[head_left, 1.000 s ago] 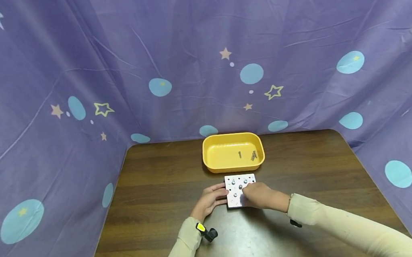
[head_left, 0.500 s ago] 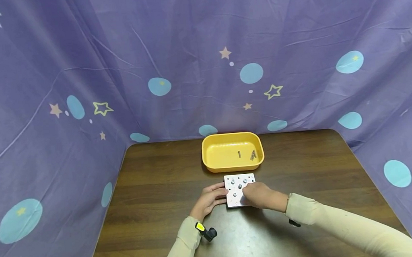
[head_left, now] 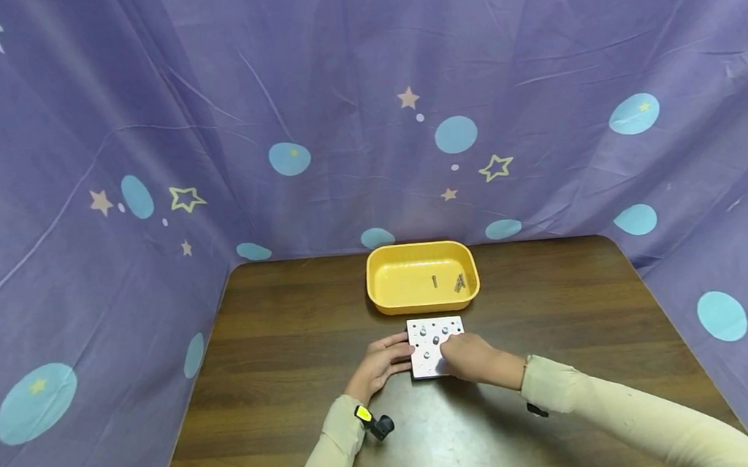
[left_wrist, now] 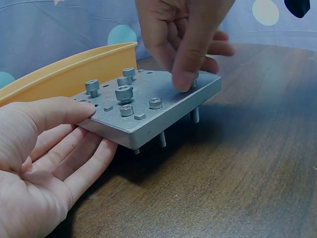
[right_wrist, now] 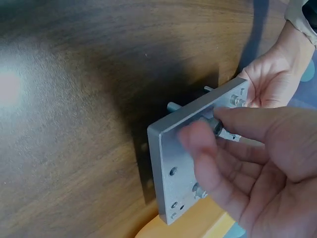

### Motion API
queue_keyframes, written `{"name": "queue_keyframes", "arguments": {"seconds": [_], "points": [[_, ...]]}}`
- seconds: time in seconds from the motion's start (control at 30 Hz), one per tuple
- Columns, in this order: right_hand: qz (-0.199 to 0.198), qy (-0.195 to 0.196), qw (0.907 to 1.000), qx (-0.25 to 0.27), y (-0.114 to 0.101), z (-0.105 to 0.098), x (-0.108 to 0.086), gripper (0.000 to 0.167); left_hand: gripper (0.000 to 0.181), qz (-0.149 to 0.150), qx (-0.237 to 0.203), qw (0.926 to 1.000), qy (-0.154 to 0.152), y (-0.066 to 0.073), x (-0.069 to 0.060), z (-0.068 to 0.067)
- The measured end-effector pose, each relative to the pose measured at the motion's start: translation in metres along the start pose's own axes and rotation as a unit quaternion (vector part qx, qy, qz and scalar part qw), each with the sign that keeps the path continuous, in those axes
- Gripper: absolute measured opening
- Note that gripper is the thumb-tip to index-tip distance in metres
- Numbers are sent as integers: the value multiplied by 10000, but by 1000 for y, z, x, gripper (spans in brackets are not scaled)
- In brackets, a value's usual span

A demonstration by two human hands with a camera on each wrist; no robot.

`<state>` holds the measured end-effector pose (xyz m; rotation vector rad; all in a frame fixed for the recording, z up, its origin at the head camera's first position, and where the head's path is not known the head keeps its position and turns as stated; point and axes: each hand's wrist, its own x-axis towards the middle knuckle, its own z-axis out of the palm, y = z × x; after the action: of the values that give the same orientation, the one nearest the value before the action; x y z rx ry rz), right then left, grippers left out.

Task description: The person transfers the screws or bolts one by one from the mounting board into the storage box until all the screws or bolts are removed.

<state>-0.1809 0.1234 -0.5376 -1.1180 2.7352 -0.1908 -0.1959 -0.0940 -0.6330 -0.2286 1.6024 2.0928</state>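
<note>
My left hand holds a square metal plate by its left edge, thumb on top and the other fingers underneath. The plate stands slightly above the table in the left wrist view. Several socket-head bolts sit in its holes at different heights, some with shanks poking out below. Over the right part of the plate, my right hand pinches a bolt head between thumb and index finger. That bolt's shank shows under the plate, while the fingers mostly cover its head.
Just behind the plate stands a yellow tray with several loose bolts inside, mostly at its right end. Everything is on a dark wooden table. A purple patterned curtain hangs behind the table and along its sides.
</note>
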Motion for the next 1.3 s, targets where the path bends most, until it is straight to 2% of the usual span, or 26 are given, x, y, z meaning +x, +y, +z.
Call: {"name": "queue_keyframes", "arguments": {"seconds": [0.17,0.27,0.4,0.6,0.67,0.87,0.93,1.1,1.3], "points": [[-443,-79,9990,-33,0,1,-1,17,51,32,9,10000,-19,1,0,0],[-258,-199,9994,62,0,0,1,16,51,39,22,10000,-13,1,-1,0],[-42,-93,9999,46,-1,-1,2,22,51,33,25,10000,13,1,-1,0],[-470,-153,9988,-6,-2,-3,4,19,52,-15,21,10000,20,1,-1,0],[-372,-239,9990,2,-2,-3,5,20,52,-37,21,10000,26,1,-1,0],[587,-545,9968,82,-3,-1,7,27,51,-81,13,9999,82,1,-1,1],[533,-545,9970,160,-2,0,6,25,51,-89,6,9999,91,1,-1,1],[-34,-322,9989,351,2,3,2,19,52,-69,28,9999,96,1,-1,1],[201,-149,9982,543,5,2,-3,21,53,-66,14,9999,91,1,-1,1]]}}
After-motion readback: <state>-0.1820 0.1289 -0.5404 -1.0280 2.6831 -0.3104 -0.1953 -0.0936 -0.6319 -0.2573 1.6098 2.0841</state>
